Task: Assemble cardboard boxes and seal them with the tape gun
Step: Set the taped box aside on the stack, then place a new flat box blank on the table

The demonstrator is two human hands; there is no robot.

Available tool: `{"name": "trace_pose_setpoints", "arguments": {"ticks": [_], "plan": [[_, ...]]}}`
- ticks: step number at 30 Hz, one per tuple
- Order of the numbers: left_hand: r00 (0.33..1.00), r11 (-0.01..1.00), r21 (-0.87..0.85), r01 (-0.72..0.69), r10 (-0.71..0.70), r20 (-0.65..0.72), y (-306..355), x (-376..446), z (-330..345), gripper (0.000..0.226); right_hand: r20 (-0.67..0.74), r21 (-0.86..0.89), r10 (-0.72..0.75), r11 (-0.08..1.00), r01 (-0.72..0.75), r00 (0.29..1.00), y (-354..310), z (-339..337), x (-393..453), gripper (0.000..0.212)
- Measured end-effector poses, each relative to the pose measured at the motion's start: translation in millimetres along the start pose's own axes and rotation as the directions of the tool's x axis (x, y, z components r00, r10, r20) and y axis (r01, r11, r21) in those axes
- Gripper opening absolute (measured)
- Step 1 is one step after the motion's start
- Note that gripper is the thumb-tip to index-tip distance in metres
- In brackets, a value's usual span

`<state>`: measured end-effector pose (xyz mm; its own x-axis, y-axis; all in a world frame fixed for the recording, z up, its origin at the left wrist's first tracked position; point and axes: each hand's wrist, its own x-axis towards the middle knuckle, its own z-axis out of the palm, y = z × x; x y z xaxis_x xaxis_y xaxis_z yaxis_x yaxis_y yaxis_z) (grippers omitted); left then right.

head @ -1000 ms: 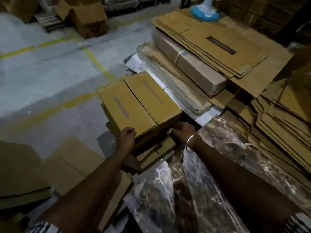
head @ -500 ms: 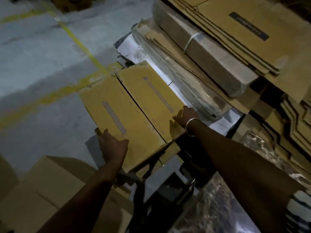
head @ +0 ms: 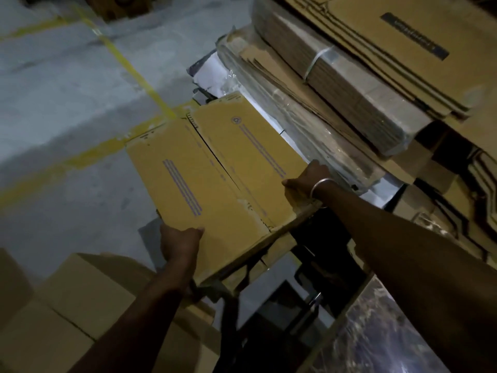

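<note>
At the far left of the frame the grey concrete floor (head: pixel 67 109) is crossed by worn yellow lines (head: pixel 134 74). In the lower left corner sits a plain assembled carton (head: pixel 61 313), partly behind the left forearm. Just right of it, low and left of centre, the left hand (head: pixel 178 242) grips the near left edge of the flat cardboard box (head: pixel 215 170), thumb lying on top and fingers hidden beneath the board. The box fills the centre of the frame, tilted, its two top panels divided by a dark slit and printed with purple lines. Right of centre the right hand (head: pixel 309 179), a metal bangle (head: pixel 320 188) on its wrist, clamps the box's right edge, fingers curled over the board. Across the upper right lie strapped bundles of flat cartons (head: pixel 349 84), one wrapped in clear plastic. A glossy marbled sheet (head: pixel 390 340) shows in the lower right corner.
</note>
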<state>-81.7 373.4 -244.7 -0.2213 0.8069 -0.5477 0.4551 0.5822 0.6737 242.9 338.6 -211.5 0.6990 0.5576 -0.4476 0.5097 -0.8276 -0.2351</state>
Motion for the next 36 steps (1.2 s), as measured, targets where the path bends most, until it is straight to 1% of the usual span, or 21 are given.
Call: {"name": "trace_pose_setpoints", "arguments": {"ticks": [2, 4, 5, 7, 9, 12, 13, 15, 16, 18, 19, 21, 23, 24, 25, 27, 28, 31, 33, 34, 36], "plan": [[0.999, 0.997, -0.073, -0.036, 0.035, -0.009, 15.1, -4.9, -13.2, 0.075, -0.041, 0.035, -0.01, 0.999, 0.011, 0.999, -5.2, -22.4, -19.5, 0.115], [0.999, 0.99, -0.135, -0.043, 0.044, 0.0, 38.3, -16.0, -28.7, 0.074, -0.096, 0.029, 0.005, 1.0, -0.002, 0.995, -10.6, -50.4, -39.7, 0.112], [0.999, 0.988, -0.15, -0.042, 0.044, 0.011, 49.5, -22.5, -36.2, 0.077, -0.115, 0.033, 0.022, 0.999, -0.018, 0.993, -13.0, -66.4, -53.1, 0.111], [0.997, 0.985, -0.163, -0.052, 0.06, 0.045, 71.6, -44.6, -52.7, 0.085, -0.152, 0.092, 0.066, 0.994, -0.053, 0.986, -7.8, -93.2, -70.6, 0.118], [0.992, 0.983, -0.156, -0.097, 0.109, 0.07, 88.0, -73.6, -67.9, 0.089, -0.169, 0.137, 0.095, 0.988, -0.072, 0.981, 9.4, -117.0, -88.5, 0.117], [0.976, 0.977, -0.099, -0.19, 0.199, 0.084, 106.1, -123.2, -87.7, 0.082, -0.189, 0.203, 0.104, 0.977, -0.065, 0.976, 38.4, -152.8, -148.0, 0.094], [0.972, 0.974, -0.087, -0.21, 0.217, 0.087, 109.9, -141.9, -93.4, 0.08, -0.211, 0.242, 0.109, 0.969, -0.056, 0.971, 49.1, -164.1, -174.6, 0.091], [0.96, 0.965, -0.068, -0.253, 0.259, 0.104, 112.7, -178.7, -104.1, 0.083, -0.258, 0.325, 0.14, 0.945, -0.05, 0.956, 70.2, -183.6, -235.9, 0.085], [0.953, 0.961, -0.063, -0.269, 0.275, 0.125, 111.0, -196.2, -107.1, 0.084, -0.283, 0.338, 0.149, 0.94, -0.047, 0.947, 81.6, -191.5, -265.5, 0.076], [0.933, 0.948, -0.051, -0.313, 0.317, 0.168, 104.2, -236.9, -111.2, 0.079, -0.333, 0.292, 0.155, 0.955, -0.055, 0.93, 110.9, -199.7, -321.2, 0.061], [0.925, 0.943, -0.046, -0.33, 0.333, 0.184, 99.2, -258.7, -112.4, 0.074, -0.356, 0.268, 0.179, 0.96, -0.084, 0.917, 128.7, -201.7, -347.3, 0.06], [0.901, 0.927, -0.021, -0.374, 0.369, 0.227, 83.1, -299.3, -111.7, 0.072, -0.394, 0.275, 0.236, 0.953, -0.131, 0.888, 169.5, -197.0, -389.8, 0.066], [0.872, 0.907, 0.005, -0.422, 0.404, 0.277, 60.8, -332.3, -105.2, 0.09, -0.388, 0.321, 0.294, 0.932, -0.172, 0.874, 218.6, -182.2, -422.2, 0.07], [0.853, 0.892, 0.026, -0.45, 0.422, 0.307, 48.8, -346.1, -100.5, 0.099, -0.371, 0.353, 0.327, 0.915, -0.194, 0.869, 245.5, -171.3, -437.0, 0.075], [0.833, 0.876, 0.048, -0.48, 0.438, 0.338, 37.1, -360.2, -94.6, 0.101, -0.363, 0.383, 0.362, 0.898, -0.217, 0.858, 271.6, -160.0, -451.7, 0.084], [0.803, 0.857, 0.057, -0.513, 0.455, 0.384, 14.8, -394.9, -84.9, 0.093, -0.361, 0.432, 0.43, 0.863, -0.26, 0.828, 320.6, -137.2, -484.1, 0.099], [0.789, 0.847, 0.059, -0.529, 0.465, 0.402, 4.3, -414.0, -81.4, 0.085, -0.37, 0.46, 0.463, 0.844, -0.275, 0.805, 341.8, -127.5, -500.5, 0.103], [0.752, 0.827, 0.066, -0.559, 0.471, 0.461, -26.2, -460.3, -70.0, 0.057, -0.374, 0.521, 0.54, 0.795, -0.312, 0.754, 383.5, -104.3, -557.6, 0.104], [0.721, 0.809, 0.075, -0.583, 0.472, 0.507, -47.1, -481.5, -62.8, 0.044, -0.361, 0.551, 0.591, 0.759, -0.347, 0.721, 410.8, -83.3, -585.3, 0.103], [0.706, 0.8, 0.081, -0.595, 0.472, 0.528, -58.0, -490.4, -59.7, 0.045, -0.366, 0.567, 0.616, 0.742, -0.358, 0.697, 422.1, -74.2, -598.0, 0.103], [0.676, 0.785, 0.073, -0.616, 0.479, 0.56, -77.1, -506.0, -53.9, 0.057, -0.36, 0.611, 0.663, 0.699, -0.371, 0.657, 440.7, -55.8, -620.6, 0.099]]}}
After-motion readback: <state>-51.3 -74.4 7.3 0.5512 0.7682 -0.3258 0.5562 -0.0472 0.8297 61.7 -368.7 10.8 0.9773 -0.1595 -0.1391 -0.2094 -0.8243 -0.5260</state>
